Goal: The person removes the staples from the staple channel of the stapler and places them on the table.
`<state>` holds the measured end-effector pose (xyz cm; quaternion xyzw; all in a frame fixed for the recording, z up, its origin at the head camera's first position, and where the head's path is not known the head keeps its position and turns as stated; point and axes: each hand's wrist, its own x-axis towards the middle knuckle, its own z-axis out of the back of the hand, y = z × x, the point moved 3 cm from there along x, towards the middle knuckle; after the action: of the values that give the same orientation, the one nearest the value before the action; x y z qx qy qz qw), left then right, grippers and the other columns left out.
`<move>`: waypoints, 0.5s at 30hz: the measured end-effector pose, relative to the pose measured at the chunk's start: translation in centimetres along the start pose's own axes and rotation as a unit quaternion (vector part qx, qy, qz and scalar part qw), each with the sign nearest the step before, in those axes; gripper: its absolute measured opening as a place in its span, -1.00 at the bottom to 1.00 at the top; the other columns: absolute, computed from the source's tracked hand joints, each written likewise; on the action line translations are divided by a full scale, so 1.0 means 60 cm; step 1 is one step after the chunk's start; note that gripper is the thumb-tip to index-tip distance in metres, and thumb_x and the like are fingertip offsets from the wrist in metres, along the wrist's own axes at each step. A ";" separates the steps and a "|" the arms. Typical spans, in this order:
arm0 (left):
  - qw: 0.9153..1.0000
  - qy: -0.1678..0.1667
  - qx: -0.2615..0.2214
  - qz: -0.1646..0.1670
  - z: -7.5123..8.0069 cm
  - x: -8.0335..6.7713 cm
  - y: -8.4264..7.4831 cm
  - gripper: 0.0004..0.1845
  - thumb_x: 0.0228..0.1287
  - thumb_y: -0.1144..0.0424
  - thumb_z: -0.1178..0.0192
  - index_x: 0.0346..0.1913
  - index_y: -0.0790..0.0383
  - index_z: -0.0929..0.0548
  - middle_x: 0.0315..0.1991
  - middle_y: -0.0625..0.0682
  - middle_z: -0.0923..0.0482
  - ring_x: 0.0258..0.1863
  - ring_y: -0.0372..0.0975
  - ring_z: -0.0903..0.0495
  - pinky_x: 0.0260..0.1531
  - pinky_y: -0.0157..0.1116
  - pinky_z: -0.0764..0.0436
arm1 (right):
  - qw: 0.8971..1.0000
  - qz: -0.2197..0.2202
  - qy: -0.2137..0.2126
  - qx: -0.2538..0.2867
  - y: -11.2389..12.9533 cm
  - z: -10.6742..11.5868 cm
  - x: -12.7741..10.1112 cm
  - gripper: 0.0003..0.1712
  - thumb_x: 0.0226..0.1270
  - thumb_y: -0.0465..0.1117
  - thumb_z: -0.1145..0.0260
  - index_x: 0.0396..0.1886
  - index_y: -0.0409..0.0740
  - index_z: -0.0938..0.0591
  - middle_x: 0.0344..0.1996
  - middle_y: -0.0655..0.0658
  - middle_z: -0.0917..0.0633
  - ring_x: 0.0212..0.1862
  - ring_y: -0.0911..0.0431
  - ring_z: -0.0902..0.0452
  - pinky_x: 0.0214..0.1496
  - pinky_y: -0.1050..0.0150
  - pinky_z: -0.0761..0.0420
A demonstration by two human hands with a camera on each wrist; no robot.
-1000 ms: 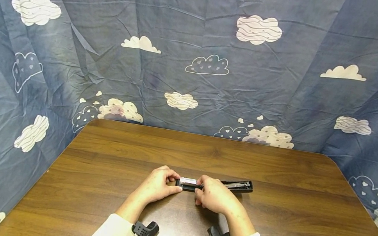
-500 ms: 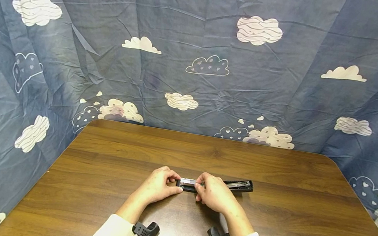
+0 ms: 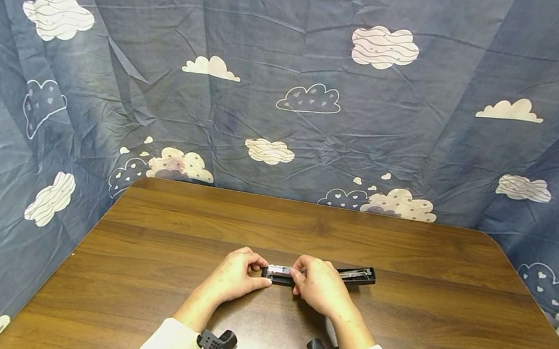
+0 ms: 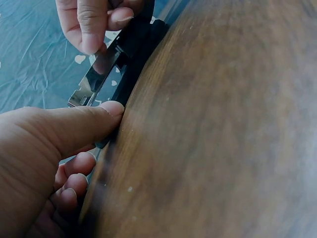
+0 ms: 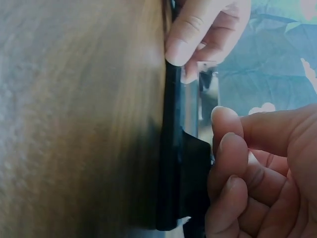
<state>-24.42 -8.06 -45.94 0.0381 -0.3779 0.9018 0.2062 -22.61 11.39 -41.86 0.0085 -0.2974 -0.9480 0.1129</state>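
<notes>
A black stapler lay opened out flat near the middle of the brown wooden table, its long body running left to right. The left hand pinched the stapler's left end, thumb pressed against the near side and fingers curled over the far side. The right hand gripped the stapler just right of the shiny metal tray, fingers curled over it. A blue cloth with clouds hung behind the table.
</notes>
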 end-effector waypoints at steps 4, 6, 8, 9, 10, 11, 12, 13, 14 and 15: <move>1.000 0.000 -0.001 0.000 -0.001 0.000 -0.001 -0.69 0.05 0.18 -0.55 -0.15 0.21 -0.77 -0.32 -0.05 -0.56 -0.34 -0.30 -0.49 -0.30 -0.42 -0.48 | 1.000 0.003 -0.002 0.009 0.000 0.009 -0.001 -0.87 0.42 -0.20 -0.33 -0.38 -0.02 -0.65 -0.72 0.14 -0.64 -0.63 0.25 -0.46 -0.45 0.31 -0.41; 1.000 0.000 -0.001 0.000 -0.001 -0.001 -0.001 -0.70 0.05 0.18 -0.55 -0.15 0.21 -0.77 -0.33 -0.04 -0.56 -0.34 -0.30 -0.49 -0.30 -0.42 -0.48 | 1.000 0.005 -0.002 0.015 0.001 0.016 -0.002 -0.88 0.42 -0.21 -0.33 -0.37 -0.02 -0.66 -0.71 0.14 -0.64 -0.62 0.25 -0.47 -0.45 0.32 -0.41; 1.000 0.000 -0.001 0.001 -0.001 -0.001 -0.002 -0.70 0.05 0.18 -0.55 -0.16 0.20 -0.77 -0.33 -0.04 -0.56 -0.34 -0.29 -0.49 -0.30 -0.42 -0.48 | 1.000 0.012 0.000 0.024 0.003 0.022 -0.004 -0.90 0.43 -0.22 -0.32 -0.35 -0.04 -0.66 -0.71 0.14 -0.64 -0.62 0.25 -0.47 -0.46 0.32 -0.41; 1.000 0.000 -0.001 0.001 -0.001 -0.001 -0.002 -0.70 0.05 0.18 -0.55 -0.16 0.20 -0.77 -0.33 -0.04 -0.56 -0.34 -0.29 -0.49 -0.30 -0.42 -0.47 | 0.999 0.017 0.004 0.030 0.004 0.025 -0.004 -0.90 0.43 -0.22 -0.32 -0.34 -0.04 -0.66 -0.70 0.13 -0.64 -0.63 0.25 -0.47 -0.48 0.32 -0.41; 1.000 -0.001 -0.001 0.001 0.000 -0.001 -0.003 -0.70 0.05 0.18 -0.55 -0.16 0.20 -0.77 -0.33 -0.04 -0.56 -0.34 -0.28 -0.49 -0.30 -0.42 -0.48 | 0.999 0.020 0.009 0.035 0.005 0.027 -0.005 -0.91 0.43 -0.23 -0.32 -0.33 -0.05 -0.66 -0.70 0.13 -0.64 -0.63 0.24 -0.47 -0.50 0.32 -0.41; 1.000 -0.001 -0.001 0.001 0.000 -0.001 -0.003 -0.70 0.05 0.18 -0.55 -0.16 0.20 -0.77 -0.33 -0.04 -0.56 -0.33 -0.28 -0.50 -0.30 -0.42 -0.48 | 0.999 0.025 0.016 0.042 0.007 0.029 -0.007 -0.91 0.43 -0.23 -0.32 -0.33 -0.06 -0.67 -0.70 0.12 -0.64 -0.64 0.24 -0.47 -0.52 0.33 -0.42; 1.000 -0.002 -0.001 0.001 0.000 -0.001 -0.003 -0.70 0.05 0.18 -0.55 -0.16 0.20 -0.77 -0.33 -0.04 -0.56 -0.33 -0.28 -0.50 -0.30 -0.42 -0.48 | 0.998 0.028 0.026 0.048 0.008 0.031 -0.008 -0.91 0.43 -0.23 -0.32 -0.33 -0.07 -0.66 -0.70 0.12 -0.64 -0.64 0.24 -0.47 -0.53 0.33 -0.42; 1.000 -0.003 -0.002 0.000 0.000 -0.001 -0.003 -0.70 0.05 0.19 -0.55 -0.16 0.21 -0.77 -0.33 -0.04 -0.56 -0.34 -0.28 -0.50 -0.30 -0.42 -0.48 | 0.997 0.033 0.038 0.054 0.009 0.032 -0.010 -0.91 0.43 -0.24 -0.32 -0.33 -0.08 -0.66 -0.70 0.11 -0.64 -0.65 0.23 -0.48 -0.55 0.33 -0.44; 1.000 -0.003 -0.003 0.000 0.000 -0.001 -0.003 -0.70 0.05 0.19 -0.55 -0.16 0.21 -0.77 -0.33 -0.03 -0.56 -0.34 -0.28 -0.50 -0.30 -0.42 -0.48 | 0.996 0.037 0.052 0.058 0.010 0.032 -0.012 -0.90 0.43 -0.24 -0.32 -0.34 -0.08 -0.66 -0.70 0.10 -0.64 -0.65 0.23 -0.48 -0.56 0.32 -0.45; 1.000 -0.004 -0.002 -0.001 0.000 -0.002 -0.004 -0.70 0.05 0.19 -0.55 -0.16 0.21 -0.77 -0.33 -0.03 -0.56 -0.34 -0.28 -0.49 -0.31 -0.42 -0.48 | 0.995 0.042 0.066 0.059 0.011 0.031 -0.013 -0.89 0.43 -0.24 -0.32 -0.35 -0.09 -0.65 -0.70 0.09 -0.64 -0.66 0.22 -0.48 -0.56 0.32 -0.46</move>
<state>-24.25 -7.97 -45.80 0.0419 -0.3806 0.9005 0.2061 -21.86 12.07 -39.99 0.0657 -0.3449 -0.9205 0.1713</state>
